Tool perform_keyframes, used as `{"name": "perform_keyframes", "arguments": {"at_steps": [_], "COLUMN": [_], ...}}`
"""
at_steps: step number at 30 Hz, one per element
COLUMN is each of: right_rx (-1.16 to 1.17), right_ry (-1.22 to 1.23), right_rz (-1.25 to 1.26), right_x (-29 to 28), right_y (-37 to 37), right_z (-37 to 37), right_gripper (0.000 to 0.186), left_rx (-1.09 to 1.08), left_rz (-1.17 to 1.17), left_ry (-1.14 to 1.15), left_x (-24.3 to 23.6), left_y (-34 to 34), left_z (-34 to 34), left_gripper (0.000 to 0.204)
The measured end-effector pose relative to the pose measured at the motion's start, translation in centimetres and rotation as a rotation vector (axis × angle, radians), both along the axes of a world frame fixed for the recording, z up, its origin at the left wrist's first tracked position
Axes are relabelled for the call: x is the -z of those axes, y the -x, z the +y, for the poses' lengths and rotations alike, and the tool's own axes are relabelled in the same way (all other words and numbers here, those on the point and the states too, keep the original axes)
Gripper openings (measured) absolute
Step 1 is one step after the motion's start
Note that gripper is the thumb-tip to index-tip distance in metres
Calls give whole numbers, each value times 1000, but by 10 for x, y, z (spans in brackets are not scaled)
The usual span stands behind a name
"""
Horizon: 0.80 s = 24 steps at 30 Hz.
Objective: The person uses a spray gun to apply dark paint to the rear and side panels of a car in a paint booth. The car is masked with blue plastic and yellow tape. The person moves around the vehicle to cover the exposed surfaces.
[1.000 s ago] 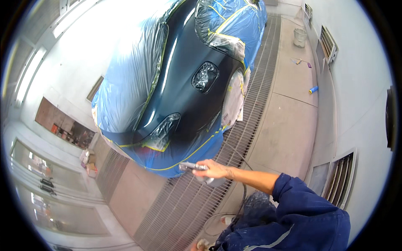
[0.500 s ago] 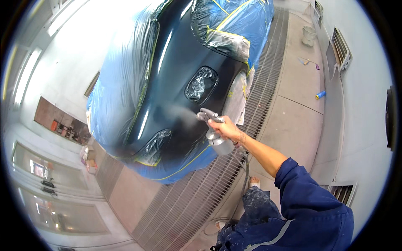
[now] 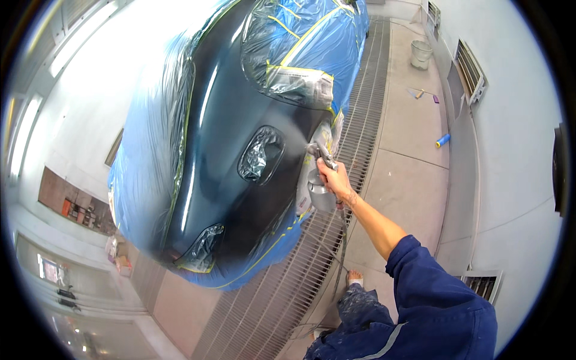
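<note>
My right hand [image 3: 338,182] is wrapped round the grip of a spray gun [image 3: 322,197] with a metal cup hanging beneath it. The nozzle faces left, near the edge of a dark glossy car body panel [image 3: 225,114], and a faint mist shows in front of it. Plastic covers an oval recess [image 3: 261,155] in the panel and a lamp opening [image 3: 204,247] lower down. Blue plastic sheeting [image 3: 141,144] with yellow tape wraps the rest of the car. A hose [image 3: 344,240] trails down from the gun. My left hand is out of view.
A floor grating [image 3: 264,300] runs along the car's right side. Farther right lie a blue roll [image 3: 443,141] and small tools [image 3: 419,94], with a bucket [image 3: 421,55] behind. Vents [image 3: 470,72] line the right wall. Boxes [image 3: 123,266] stand at the far left.
My right hand and the spray gun have moved right across the panel, from left of the wheel-side edge to beside it. The view has shifted, so the car sits farther left.
</note>
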State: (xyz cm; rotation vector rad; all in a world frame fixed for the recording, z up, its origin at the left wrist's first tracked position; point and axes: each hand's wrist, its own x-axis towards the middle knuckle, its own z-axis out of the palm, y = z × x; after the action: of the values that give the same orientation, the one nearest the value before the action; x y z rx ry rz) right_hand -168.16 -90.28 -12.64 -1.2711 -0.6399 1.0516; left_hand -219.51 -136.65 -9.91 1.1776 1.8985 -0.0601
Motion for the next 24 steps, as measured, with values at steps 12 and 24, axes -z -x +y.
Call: {"name": "perform_keyframes", "arguments": {"at_steps": [12, 24], "right_rx": [-250, 407], "right_ry": [43, 13], "right_rz": [172, 144], "right_x": [-36, -3], "right_y": [-32, -57], "right_z": [42, 28], "right_gripper": [37, 36], "left_rx": [-14, -78], "left_rz": [290, 172], "left_ry": [235, -61], "left_x": [-66, 39], "left_y": [-86, -11], "left_z": [107, 20], "left_gripper": [53, 44]}}
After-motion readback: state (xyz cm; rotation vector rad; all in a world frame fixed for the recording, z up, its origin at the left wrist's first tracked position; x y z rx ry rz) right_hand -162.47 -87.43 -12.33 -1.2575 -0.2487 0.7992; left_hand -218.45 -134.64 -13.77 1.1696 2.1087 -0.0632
